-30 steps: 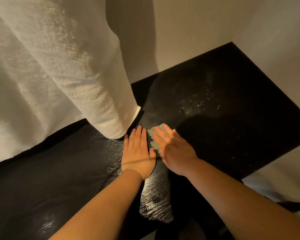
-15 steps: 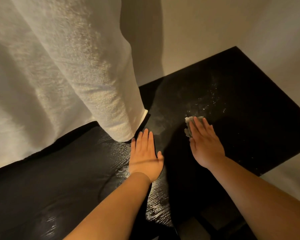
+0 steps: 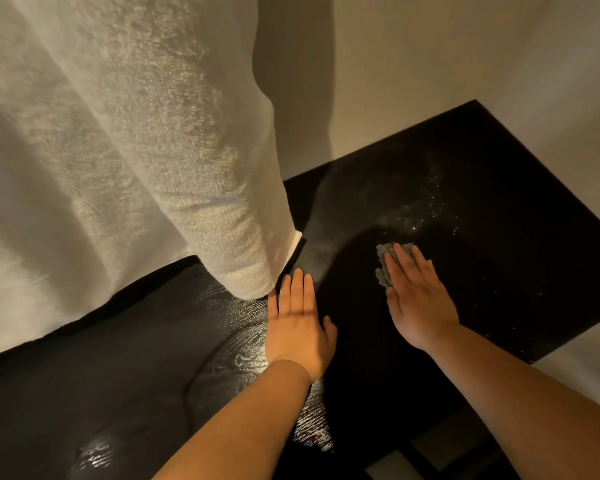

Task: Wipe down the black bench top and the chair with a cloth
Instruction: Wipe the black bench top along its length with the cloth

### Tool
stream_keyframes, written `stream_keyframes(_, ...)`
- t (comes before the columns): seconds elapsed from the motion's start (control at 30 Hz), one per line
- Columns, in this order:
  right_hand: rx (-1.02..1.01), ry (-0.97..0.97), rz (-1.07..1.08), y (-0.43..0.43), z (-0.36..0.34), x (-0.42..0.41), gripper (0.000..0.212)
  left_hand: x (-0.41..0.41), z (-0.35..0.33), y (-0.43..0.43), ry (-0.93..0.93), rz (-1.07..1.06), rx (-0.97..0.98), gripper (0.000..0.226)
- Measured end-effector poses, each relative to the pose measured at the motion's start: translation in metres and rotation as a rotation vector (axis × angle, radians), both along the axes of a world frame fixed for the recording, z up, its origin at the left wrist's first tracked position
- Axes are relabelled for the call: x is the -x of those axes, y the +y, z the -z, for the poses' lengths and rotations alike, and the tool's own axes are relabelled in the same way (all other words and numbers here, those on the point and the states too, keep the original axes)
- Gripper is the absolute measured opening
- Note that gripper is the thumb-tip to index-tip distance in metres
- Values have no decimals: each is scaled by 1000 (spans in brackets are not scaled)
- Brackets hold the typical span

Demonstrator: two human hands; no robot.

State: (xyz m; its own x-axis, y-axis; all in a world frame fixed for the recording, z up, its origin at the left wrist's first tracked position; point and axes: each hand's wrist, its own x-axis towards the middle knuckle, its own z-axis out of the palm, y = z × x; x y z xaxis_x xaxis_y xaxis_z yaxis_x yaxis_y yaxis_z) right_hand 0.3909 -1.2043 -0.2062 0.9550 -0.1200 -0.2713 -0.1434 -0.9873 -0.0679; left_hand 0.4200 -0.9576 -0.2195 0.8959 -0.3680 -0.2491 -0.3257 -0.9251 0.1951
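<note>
Where the cloth is: small grey cloth lies flat on the desk, towards its far right part, pinned under the fingers of the right hand; a crumpled edge pokes out past the fingertips and on the thumb side.
Right hand: flat, fingers straight and together, pressing down on the cloth, not curled round it.
Left hand: released, palm down on the desk w/ fingers straight, holding nothing; fingertips just beside the hem of the white towel.
Cloth handling: prob. light, soft, limp; looks thin and bunches easily, so it could ride up or slip out from under the fingers. Best kept spread under the whole palm w/ even pressure; to lift it, pinch the loose edge.
Desk surface: hard, black, wood grain shows; wet sheen & streaks towards the front edge by the left wrist, so prob. slick there. Pale specks just beyond the cloth, towards the far right corner; unwiped by the look of it.
Towel: thick, fluffy, hangs down onto the far left part of the desk; hem might drag through the wet.
Chair: can't pick one out; dark bars at the front right may be part of it, can't tell.
Writing/brands: none readable anywhere.
</note>
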Motion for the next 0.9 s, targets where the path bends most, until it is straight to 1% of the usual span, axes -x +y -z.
stream_keyframes(0.17,9,-4,-6,-1,-1,0,67,0,-3,-1,-3,-9,19,90)
stream_keyframes(0.3,6,19,63,16,-5,2,68,1,0,1,6,-2,15,90)
stream_keyframes(0.37,-41,51,-31,37,-10,11,69,1,1,3,0,5,31,89)
stream_keyframes(0.43,-73,69,-230,58,-13,21,68,2,1,4,-15,6,44,88)
stream_keyframes(0.47,-93,76,-309,59,-14,20,67,2,1,3,-22,3,48,87)
stream_keyframes(0.53,-98,70,-386,45,-8,2,65,3,1,2,-28,-7,47,87)
stream_keyframes(0.57,-81,52,-381,34,-5,-12,65,3,0,1,-32,-12,45,87)
stream_keyframes(0.6,-60,22,-326,22,-3,-27,68,3,-1,1,-35,-15,41,88)
stream_keyframes(0.7,-43,-31,-22,11,-4,-61,68,4,-3,-1,-60,-26,5,89)
stream_keyframes(0.73,-61,-43,18,21,-5,-66,69,4,-4,-2,-61,-39,-6,90)
stream_keyframes(0.77,-89,-72,-3,34,-4,-66,69,5,-4,-2,-55,-53,-14,92)
stream_keyframes(0.87,-144,-152,-251,61,5,-45,66,5,-2,-4,-44,-68,-31,95)
stream_keyframes(0.9,-148,-154,-293,61,7,-38,66,4,-1,-4,-35,-67,-37,96)
